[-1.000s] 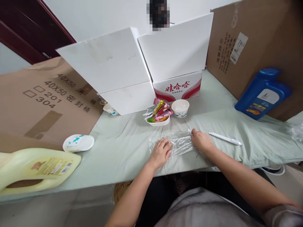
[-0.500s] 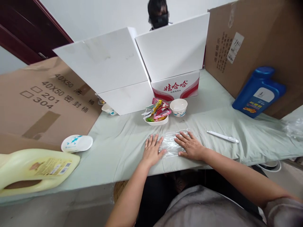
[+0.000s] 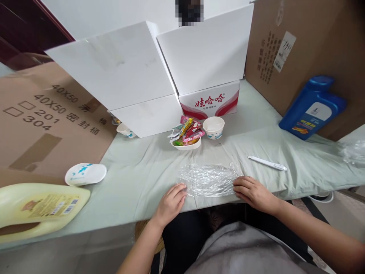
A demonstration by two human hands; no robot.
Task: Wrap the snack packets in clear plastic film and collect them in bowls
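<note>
A crinkled clear plastic bag (image 3: 211,179) lies flat near the front edge of the cloth-covered table. At its lower left corner my left hand (image 3: 171,201) is closed, fingers together and pinching the plastic. My right hand (image 3: 255,193) grips the right side, its fingers over the edge and the thumb hidden beneath. Beyond the bag stand an oval white dish (image 3: 186,145) heaped with wrapped sweets (image 3: 189,131) and a white paper bowl (image 3: 213,128). A white utility knife (image 3: 267,163) rests to the right of the bag.
White boxes (image 3: 114,68) stand at the back, between large cardboard cartons at left (image 3: 51,114) and right (image 3: 302,49). A blue bottle (image 3: 312,108) leans at right. On the left lie a paper cup (image 3: 85,174) and a yellow jug (image 3: 45,207). Someone's head shows behind the boxes.
My hands have moved apart and toward the front edge, from lying flat on the plastic to gripping its two sides. The plastic now lies spread wider. The view has shifted slightly.
</note>
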